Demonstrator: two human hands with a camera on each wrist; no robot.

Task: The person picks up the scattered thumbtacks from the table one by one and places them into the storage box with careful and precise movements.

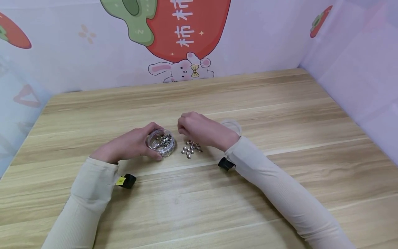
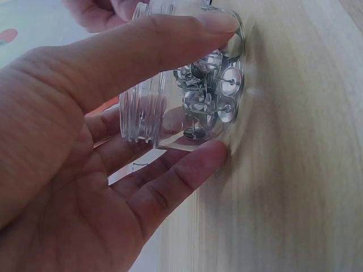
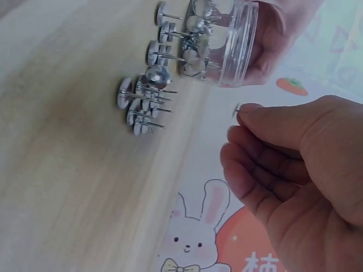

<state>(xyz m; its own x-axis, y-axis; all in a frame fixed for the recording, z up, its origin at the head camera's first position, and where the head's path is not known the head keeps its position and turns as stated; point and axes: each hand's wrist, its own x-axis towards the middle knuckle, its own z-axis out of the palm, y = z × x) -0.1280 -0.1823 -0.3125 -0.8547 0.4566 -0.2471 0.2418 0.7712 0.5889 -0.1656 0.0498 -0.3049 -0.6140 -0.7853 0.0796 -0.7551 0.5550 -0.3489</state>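
Note:
My left hand (image 1: 132,142) holds a small clear plastic jar (image 2: 136,110), thumb on one side and fingers on the other. The jar stands on the table, its threaded mouth uncovered. Silver thumbtacks (image 2: 229,82) lie jumbled at its bottom. To the right of the jar, my right hand (image 1: 202,129) is raised above the table. Between its thumb and forefinger it pinches a single thumbtack (image 3: 237,110), seen in the right wrist view. Below that hand, several loose thumbtacks (image 1: 188,150) lie grouped on the table, many with their pins pointing up.
A round clear lid (image 1: 233,125) lies behind the right wrist, partly hidden by it. The wood-grain table (image 1: 174,207) ends at a printed cloth backdrop (image 1: 264,38) at the back, with cloth at both sides too.

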